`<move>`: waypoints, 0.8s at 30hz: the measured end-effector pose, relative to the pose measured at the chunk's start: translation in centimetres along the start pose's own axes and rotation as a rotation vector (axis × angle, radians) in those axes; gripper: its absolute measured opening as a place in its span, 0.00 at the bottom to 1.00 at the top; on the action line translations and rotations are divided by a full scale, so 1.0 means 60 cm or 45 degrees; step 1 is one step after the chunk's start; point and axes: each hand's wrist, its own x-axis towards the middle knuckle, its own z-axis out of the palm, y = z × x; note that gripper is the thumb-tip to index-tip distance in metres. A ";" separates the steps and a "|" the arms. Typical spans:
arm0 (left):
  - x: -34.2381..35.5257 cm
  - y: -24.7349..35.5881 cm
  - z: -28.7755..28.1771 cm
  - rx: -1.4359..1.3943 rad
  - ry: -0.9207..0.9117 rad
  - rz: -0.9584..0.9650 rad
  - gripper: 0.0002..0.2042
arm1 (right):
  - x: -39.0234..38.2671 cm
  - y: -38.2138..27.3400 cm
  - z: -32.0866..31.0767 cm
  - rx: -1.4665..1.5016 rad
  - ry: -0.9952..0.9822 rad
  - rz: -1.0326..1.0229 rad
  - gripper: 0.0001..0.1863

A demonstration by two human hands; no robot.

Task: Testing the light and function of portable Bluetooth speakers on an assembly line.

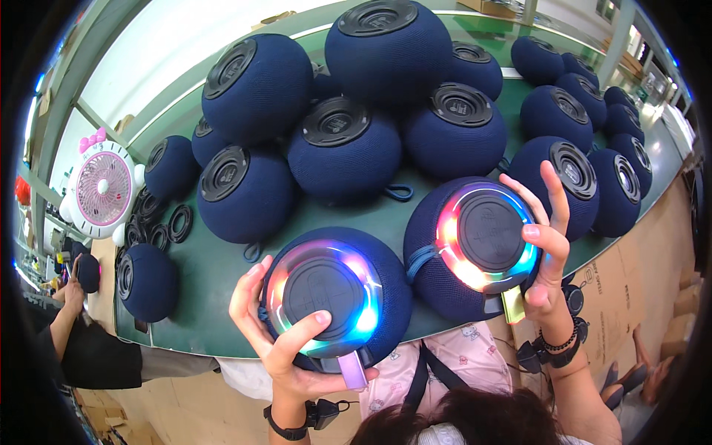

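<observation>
Two round navy fabric speakers stand side by side at the table's near edge, lit faces tilted up toward me. On the left speaker (393,297), my left hand (285,348) curls round the near left side. One fingertip rests on its dark disc, and another digit lies by a purple tab (354,369) at the rim. My right hand (549,256) is at the right edge of the right speaker (426,297), fingers spread, with one bent fingertip at the glowing ring. A yellow-green tab (513,305) projects below that hand. Both rings glow in several colours.
Several more navy speakers (345,159) crowd the green table (200,326), some stacked. Black rings (179,223) and a pink-white fan (102,189) are at the left. Another person's hand (73,294) holds a dark round item there. Cardboard (615,289) lies at the right.
</observation>
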 end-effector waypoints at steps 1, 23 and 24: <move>0.000 -0.003 -0.003 0.044 -0.042 0.055 0.37 | -0.001 0.001 0.000 0.000 -0.005 0.007 0.34; 0.026 0.012 -0.007 -0.106 -0.128 -0.004 0.44 | 0.017 -0.018 -0.009 -0.117 -0.064 0.093 0.39; 0.026 0.013 -0.007 -0.110 -0.129 -0.001 0.44 | 0.018 -0.020 -0.010 -0.122 -0.062 0.093 0.39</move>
